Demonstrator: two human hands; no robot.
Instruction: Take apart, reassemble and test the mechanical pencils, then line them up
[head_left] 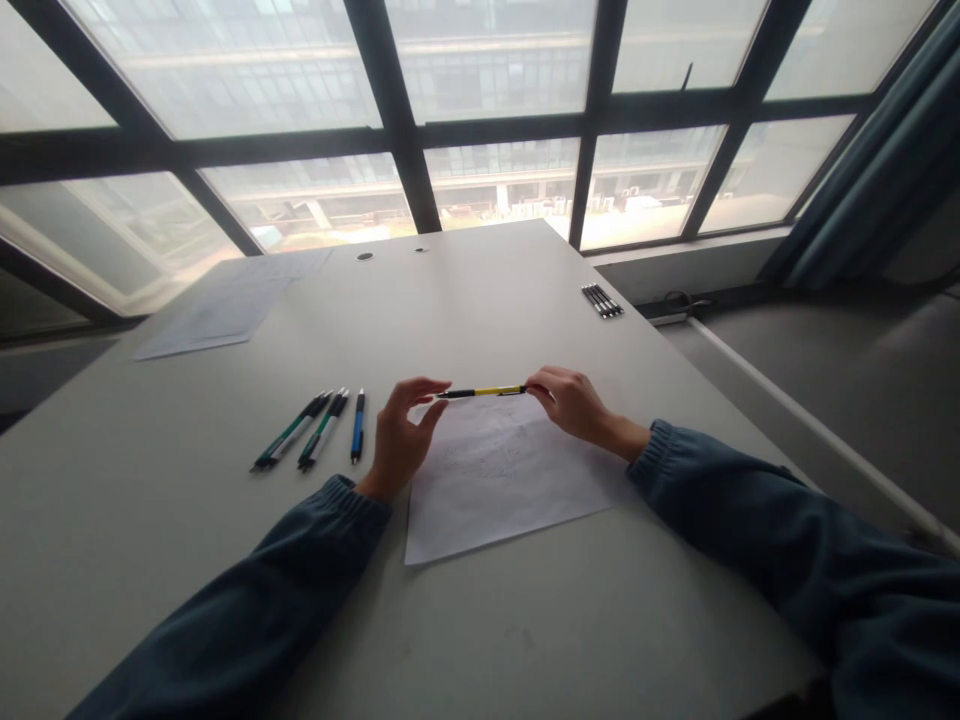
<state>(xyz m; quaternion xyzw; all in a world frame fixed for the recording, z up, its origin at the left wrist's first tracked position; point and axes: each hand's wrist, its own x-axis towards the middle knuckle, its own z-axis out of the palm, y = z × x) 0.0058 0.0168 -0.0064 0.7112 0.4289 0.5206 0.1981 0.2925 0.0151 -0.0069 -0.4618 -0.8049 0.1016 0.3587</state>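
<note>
A slim yellow and black pen [487,391] is held level above a sheet of paper [517,490], its tip pointing left. My left hand [405,430] has thumb and forefinger around the black tip end; whether both touch it is hard to see. At the clip end, my right hand [570,400] pinches the pen between thumb and fingers. Faint grey marks show on the paper below. Left of my left hand lie a blue pen [358,425] and several green and black pens [322,430].
A white table [480,630] spreads beneath everything. Several black pens or refills [602,301] lie in a row near its right edge. More paper sheets [217,310] rest at the far left. Windows [495,180] stand behind, and a blue curtain [862,170] hangs at right.
</note>
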